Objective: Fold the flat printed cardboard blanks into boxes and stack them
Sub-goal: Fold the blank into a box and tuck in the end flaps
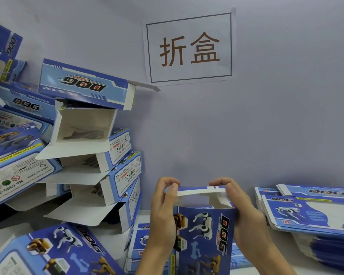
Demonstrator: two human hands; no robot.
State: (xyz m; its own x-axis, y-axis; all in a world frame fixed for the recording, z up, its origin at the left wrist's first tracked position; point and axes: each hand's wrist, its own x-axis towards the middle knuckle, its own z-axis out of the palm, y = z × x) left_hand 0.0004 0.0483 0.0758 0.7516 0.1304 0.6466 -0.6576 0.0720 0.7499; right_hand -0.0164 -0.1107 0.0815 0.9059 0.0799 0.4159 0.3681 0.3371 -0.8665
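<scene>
I hold a blue printed "DOG" box (204, 235) upright at the bottom centre, opened into a tube with its top end facing the wall. My left hand (163, 213) grips its left side, thumb and fingers pinching the top flap (201, 191). My right hand (238, 211) grips the right side and pinches the same flap at its right corner. The flap is bent over the open end. A pile of flat blanks (310, 213) lies to the right. Folded boxes (91, 139) are stacked at the left with open ends facing me.
A folded box (54, 253) lies at the bottom left. More flat blanks (139, 243) lie under my left wrist. The grey wall carries a paper sign (189, 48) straight ahead. The left stack leans and reaches high.
</scene>
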